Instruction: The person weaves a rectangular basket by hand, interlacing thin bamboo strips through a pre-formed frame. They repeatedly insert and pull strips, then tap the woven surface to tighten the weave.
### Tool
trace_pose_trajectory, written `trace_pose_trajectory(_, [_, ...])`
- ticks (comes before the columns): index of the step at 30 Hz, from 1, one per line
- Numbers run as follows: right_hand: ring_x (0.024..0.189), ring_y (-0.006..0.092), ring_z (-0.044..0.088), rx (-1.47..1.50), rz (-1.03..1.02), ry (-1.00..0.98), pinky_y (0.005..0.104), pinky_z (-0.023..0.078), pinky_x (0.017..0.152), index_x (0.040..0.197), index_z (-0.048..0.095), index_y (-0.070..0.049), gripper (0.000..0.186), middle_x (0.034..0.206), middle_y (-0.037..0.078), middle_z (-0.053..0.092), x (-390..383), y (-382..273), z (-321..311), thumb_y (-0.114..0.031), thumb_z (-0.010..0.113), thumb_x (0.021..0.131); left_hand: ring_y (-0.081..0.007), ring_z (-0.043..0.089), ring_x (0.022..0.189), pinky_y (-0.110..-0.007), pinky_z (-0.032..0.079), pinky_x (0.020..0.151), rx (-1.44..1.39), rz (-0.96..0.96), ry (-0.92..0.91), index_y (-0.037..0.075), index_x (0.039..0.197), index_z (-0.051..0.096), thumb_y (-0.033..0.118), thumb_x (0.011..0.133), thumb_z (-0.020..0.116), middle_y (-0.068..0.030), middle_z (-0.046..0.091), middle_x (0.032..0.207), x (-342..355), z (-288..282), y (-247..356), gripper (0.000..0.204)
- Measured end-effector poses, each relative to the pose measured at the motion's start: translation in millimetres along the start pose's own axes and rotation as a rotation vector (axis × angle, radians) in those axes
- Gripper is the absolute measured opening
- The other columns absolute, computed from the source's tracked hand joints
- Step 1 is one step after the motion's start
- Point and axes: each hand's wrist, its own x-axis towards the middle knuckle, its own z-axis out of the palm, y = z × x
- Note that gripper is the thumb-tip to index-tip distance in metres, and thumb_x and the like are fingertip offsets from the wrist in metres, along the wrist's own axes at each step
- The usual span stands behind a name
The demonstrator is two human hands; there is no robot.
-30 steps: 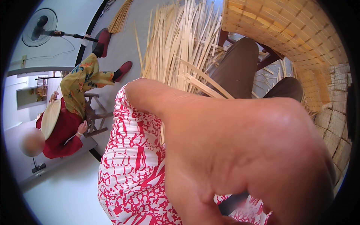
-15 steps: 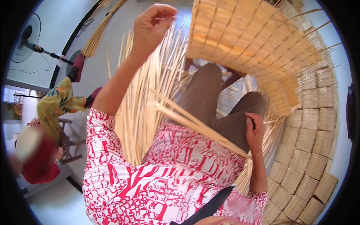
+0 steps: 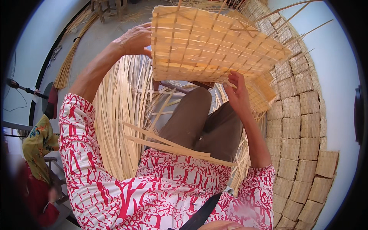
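Well, from where I stand I count two hands on one woven panel [image 3: 214,42], a pale lattice of flat strips held up in front of the knees. The left hand [image 3: 136,40] is at its left edge, thumb low and fingers higher; the tips go out of sight, so I cannot tell whether it grips. The right hand [image 3: 238,94] is loosely unfolded, thumb apart from the fingers, its fingertips at the panel's lower edge. At least three long loose ends [image 3: 303,14] stick out from the upper right.

I make out two main strips [image 3: 172,145] lying crosswise over the lap, above one pair of brown trousers [image 3: 186,119]. One big heap of strips [image 3: 115,115], too many to count, spreads over the grey floor [image 3: 100,38] left of the legs. One tied bundle [image 3: 74,53] lies farther off, near one wooden stool [image 3: 109,7]. One co-worker sits at the left, yellow patterned trousers [image 3: 40,143] showing, with one fan pole [image 3: 27,89] beyond.

Dozens of woven blocks [image 3: 291,153] stand in rows along the pale right wall [image 3: 337,115]. They look box-like, though their insides are hidden from me.
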Motion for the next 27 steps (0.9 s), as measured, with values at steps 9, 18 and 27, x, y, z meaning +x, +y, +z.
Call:
trace_pose_trajectory(9, [0.123, 0.0241, 0.058, 0.182, 0.014, -0.11, 0.035, 0.051, 0.098, 0.149, 0.044, -0.003, 0.055, 0.137, 0.018, 0.058, 75.3, -7.2, 19.2, -0.022, 0.063, 0.102, -0.0199, 0.069, 0.079, -0.04, 0.05, 0.081, 0.141, 0.064, 0.177, 0.013, 0.099, 0.063, 0.07, 0.075, 0.07, -0.0032, 0.069, 0.081, -20.9, 15.5, 52.3, 0.062])
trace_pose_trajectory(18, [0.113, 0.014, 0.063, 0.215, 0.167, 0.031, 0.0283, 0.05, 0.097, 0.139, 0.056, -0.004, 0.04, 0.126, 0.009, 0.067, 49.4, -35.7, -51.0, -0.025, 0.06, 0.105, -0.0316, 0.071, 0.066, -0.05, 0.053, 0.067, -0.307, -0.376, -0.078, -0.001, 0.105, 0.056, 0.041, 0.089, 0.077, -0.0171, 0.069, 0.07, 86.1, 26.9, 134.2, 0.05])
trace_pose_trajectory(27, [0.113, 0.012, 0.062, 0.351, 0.037, 0.207, 0.0254, 0.052, 0.094, 0.143, 0.054, -0.001, 0.048, 0.128, 0.008, 0.066, 43.3, -58.4, -54.0, -0.023, 0.066, 0.102, -0.0354, 0.057, 0.128, -0.047, 0.043, 0.105, -0.32, -0.001, 0.148, 0.001, 0.152, 0.037, 0.046, 0.067, 0.09, -0.0229, 0.062, 0.129, 88.4, -3.5, 119.8, 0.11])
